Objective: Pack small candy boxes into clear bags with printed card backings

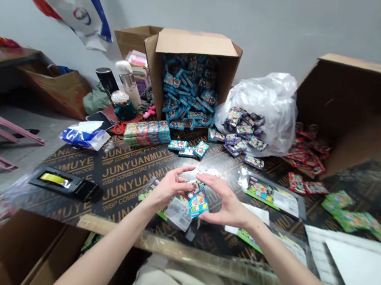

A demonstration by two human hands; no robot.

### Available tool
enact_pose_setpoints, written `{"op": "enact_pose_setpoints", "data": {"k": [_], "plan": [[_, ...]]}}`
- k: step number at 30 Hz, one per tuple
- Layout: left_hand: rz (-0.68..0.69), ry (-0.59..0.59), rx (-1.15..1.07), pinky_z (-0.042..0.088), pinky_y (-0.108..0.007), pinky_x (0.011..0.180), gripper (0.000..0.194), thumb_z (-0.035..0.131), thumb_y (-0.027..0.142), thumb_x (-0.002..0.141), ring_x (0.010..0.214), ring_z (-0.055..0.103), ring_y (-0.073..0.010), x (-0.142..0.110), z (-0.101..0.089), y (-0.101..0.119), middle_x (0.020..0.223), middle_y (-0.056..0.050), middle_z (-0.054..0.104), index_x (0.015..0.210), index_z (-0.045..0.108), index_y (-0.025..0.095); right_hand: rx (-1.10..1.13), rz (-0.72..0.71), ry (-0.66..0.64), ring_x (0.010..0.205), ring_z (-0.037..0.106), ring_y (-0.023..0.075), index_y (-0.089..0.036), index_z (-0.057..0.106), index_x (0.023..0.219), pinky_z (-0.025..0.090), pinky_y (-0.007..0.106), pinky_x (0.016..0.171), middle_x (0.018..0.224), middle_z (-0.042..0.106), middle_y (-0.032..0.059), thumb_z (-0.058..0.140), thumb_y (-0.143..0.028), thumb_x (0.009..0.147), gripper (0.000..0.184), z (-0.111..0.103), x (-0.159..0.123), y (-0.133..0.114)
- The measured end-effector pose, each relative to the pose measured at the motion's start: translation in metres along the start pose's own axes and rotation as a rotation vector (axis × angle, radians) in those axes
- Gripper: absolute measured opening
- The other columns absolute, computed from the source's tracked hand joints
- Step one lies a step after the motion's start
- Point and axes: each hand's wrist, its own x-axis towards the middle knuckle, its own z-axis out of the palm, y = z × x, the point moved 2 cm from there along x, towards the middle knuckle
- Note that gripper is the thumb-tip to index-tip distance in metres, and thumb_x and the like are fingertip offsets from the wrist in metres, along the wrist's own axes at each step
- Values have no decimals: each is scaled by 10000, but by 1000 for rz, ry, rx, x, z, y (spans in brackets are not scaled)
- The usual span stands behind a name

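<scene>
A dark printed board (122, 174) serves as the table against a grey wall. Beyond the hands, a tipped carton (191, 71) spills blue packets, with a white plastic bag (267, 102) of purple ones to its right. The left hand (170, 185) and right hand (222, 200) meet, fingertips closed around a small blue packet (197, 202) held between them, above a clear pouch (178, 211).

Both bare forearms enter from the lower frame edge and converge at centre frame. Left hand (170, 186): fingers curled inward, thumb and fingertips pinched in a closed grip. Right hand (226, 203): fingers extended toward the left hand, thumb underneath, grip likewise closed.
</scene>
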Motion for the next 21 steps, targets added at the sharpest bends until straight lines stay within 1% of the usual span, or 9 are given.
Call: {"op": "enact_pose_setpoints", "data": {"k": [2, 4, 5, 7, 8, 9, 11, 16, 21], "plan": [[-7, -72, 91, 476, -251, 553, 799, 708, 272, 631, 525, 593, -123, -8, 8, -7, 627, 17, 634, 1324, 324, 166, -23, 45, 36, 1185, 402, 259, -229, 381, 1301, 276, 427, 1002, 1260, 474, 90, 686, -358, 625, 753, 4, -19, -4], [77, -152, 301, 489, -345, 708, 891, 711, 311, 622, 746, 641, -194, -17, 8, -12, 820, -53, 675, 1370, 239, 203, -72, 86, 108, 1120, 455, 270, -222, 401, 1277, 252, 446, 1000, 1204, 514, 91, 697, -392, 583, 773, 7, -38, -2], [145, -195, 463, 452, -403, 819, 925, 731, 321, 588, 913, 615, -236, -21, 5, -15, 969, -91, 661, 1370, 247, 228, -100, 112, 154, 1086, 481, 271, -219, 402, 1270, 229, 455, 1005, 1175, 534, 89, 701, -412, 568, 786, 9, -48, 0], [270, -280, 839, 261, -514, 996, 935, 772, 307, 504, 1178, 446, -298, -28, -4, -22, 1238, -114, 534, 1330, 335, 283, -150, 184, 250, 1028, 524, 268, -216, 410, 1248, 202, 462, 1007, 1122, 569, 82, 702, -448, 555, 787, 10, -65, 5], [310, -315, 1014, 154, -553, 1027, 908, 776, 290, 484, 1232, 378, -311, -31, -8, -26, 1304, -101, 477, 1301, 380, 304, -171, 223, 295, 1005, 539, 265, -214, 413, 1237, 206, 459, 1001, 1104, 579, 82, 702, -462, 553, 783, 11, -72, 8], [336, -341, 1158, 75, -578, 1031, 873, 765, 272, 489, 1244, 357, -313, -33, -12, -30, 1324, -88, 457, 1282, 405, 317, -197, 256, 333, 988, 550, 263, -211, 415, 1229, 212, 457, 994, 1094, 585, 83, 702, -476, 552, 781, 11, -79, 9], [374, -340, 1326, 29, -578, 1032, 833, 725, 242, 526, 1198, 408, -293, -35, -14, -38, 1283, -84, 489, 1289, 396, 306, -266, 285, 383, 976, 556, 263, -210, 412, 1224, 203, 460, 992, 1095, 587, 87, 703, -503, 554, 786, 14, -87, 9], [473, -187, 1334, 137, -501, 1053, 952, 694, 310, 538, 1092, 474, -261, -39, 3, -44, 1177, -98, 528, 1372, 242, 221, -421, 273, 404, 1023, 523, 268, -237, 398, 1253, 118, 483, 1011, 1104, 578, 83, 672, -475, 620, 730, 23, -89, -1], [536, -113, 1251, 175, -502, 1046, 988, 673, 308, 568, 1119, 449, -276, -45, 11, -36, 1238, -115, 490, 1395, 145, 198, -394, 263, 306, 1043, 497, 279, -236, 380, 1282, 131, 489, 1002, 1123, 565, 87, 670, -468, 610, 768, 28, -87, -4]]}}
